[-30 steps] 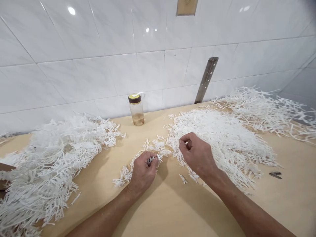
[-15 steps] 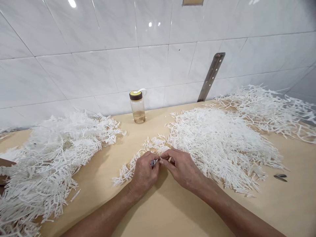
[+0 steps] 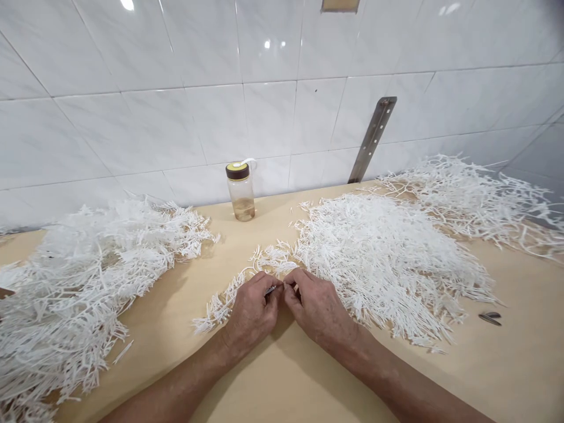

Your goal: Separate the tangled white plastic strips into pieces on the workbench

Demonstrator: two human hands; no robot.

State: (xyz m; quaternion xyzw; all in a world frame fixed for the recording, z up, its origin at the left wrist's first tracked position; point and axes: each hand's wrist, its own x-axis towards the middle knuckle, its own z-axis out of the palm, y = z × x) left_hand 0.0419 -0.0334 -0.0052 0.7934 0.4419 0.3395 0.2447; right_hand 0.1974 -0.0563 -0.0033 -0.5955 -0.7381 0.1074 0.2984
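Over the table's middle, my left hand (image 3: 252, 311) is closed around a small white plastic piece (image 3: 270, 289), most of it hidden by the fingers. My right hand (image 3: 321, 302) pinches beside it, thumb against forefinger, with a tiny white tip showing between them. The fingertips of both hands nearly meet. Just beyond and to the left of them lies a loose strip of white plastic bits (image 3: 229, 296). A large heap of thin white plastic strands (image 3: 388, 258) begins right beside my right hand.
Another heap of white branched strands (image 3: 101, 276) covers the left side. Longer branched pieces (image 3: 484, 200) lie at the back right. A bottle with a yellow-topped lid (image 3: 241, 197) stands near the tiled wall. Small dark blades (image 3: 490, 318) rest at right. A metal bracket (image 3: 372, 141) leans against the wall.
The view has shifted slightly, so the things sit a little further left. My fingertips have drawn slightly apart, and less of the white piece shows in my left hand.
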